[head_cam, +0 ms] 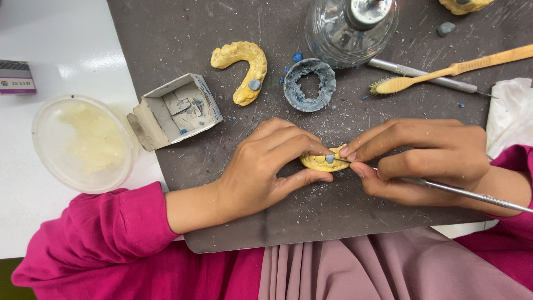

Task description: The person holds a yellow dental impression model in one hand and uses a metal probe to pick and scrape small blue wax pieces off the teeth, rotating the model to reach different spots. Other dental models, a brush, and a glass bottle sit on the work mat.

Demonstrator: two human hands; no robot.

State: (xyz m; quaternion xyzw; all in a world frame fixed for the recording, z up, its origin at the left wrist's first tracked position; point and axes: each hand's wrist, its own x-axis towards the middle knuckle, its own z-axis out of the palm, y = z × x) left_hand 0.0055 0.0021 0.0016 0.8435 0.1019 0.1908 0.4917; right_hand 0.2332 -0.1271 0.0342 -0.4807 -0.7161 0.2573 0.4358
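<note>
While the left hand pinched a small yellow tooth cast between thumb and fingers, holding it down on the dark grey mat, the right hand gripped a thin metal tool like a pen. The tool's fine tip met a small blue-grey lump on the cast, right where the two hands came together near the middle of the mat. Both hands were closed around what they held, and both arms wore bright pink sleeves.

Behind the hands lay a second yellow cast, curved like a horseshoe, with a blue-grey spot on one side. Just beside it sat a blue-grey ring with a ragged hole, and blue crumbs were scattered about. A small open cardboard box stood at the mat's left edge, holding grey scraps. Left of it, on the white table, rested a round clear lid with a pale yellowish smear. At the far side stood a glass bottle, and near it a wooden toothbrush lay across another metal tool. White cloth sat at the right edge.
</note>
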